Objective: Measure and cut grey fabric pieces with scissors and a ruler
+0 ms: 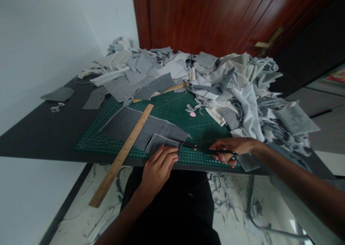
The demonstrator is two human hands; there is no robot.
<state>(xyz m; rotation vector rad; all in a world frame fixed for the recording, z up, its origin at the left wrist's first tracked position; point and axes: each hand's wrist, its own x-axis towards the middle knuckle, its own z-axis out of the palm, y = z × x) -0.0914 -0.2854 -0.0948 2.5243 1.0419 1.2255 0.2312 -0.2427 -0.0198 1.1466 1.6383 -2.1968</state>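
My right hand (226, 150) is closed around the handles of black scissors (198, 148). Their blades point left and reach the right end of a small dark grey fabric piece (161, 143). My left hand (160, 166) lies on that piece near the table's front edge, its fingertips pressing it down. Behind it a larger dark grey fabric piece (126, 124) is spread on the green cutting mat (172, 106). A wooden ruler (129, 142) lies slantwise across the larger piece, its near end sticking out past the table edge.
Grey and white fabric scraps (242, 94) are heaped along the back and right of the dark table (54, 130). A second wooden ruler (172, 88) lies partly under fabric. A pink chalk-like disc (192, 114) rests beside small offcuts. A red-brown door (199, 18) stands behind.
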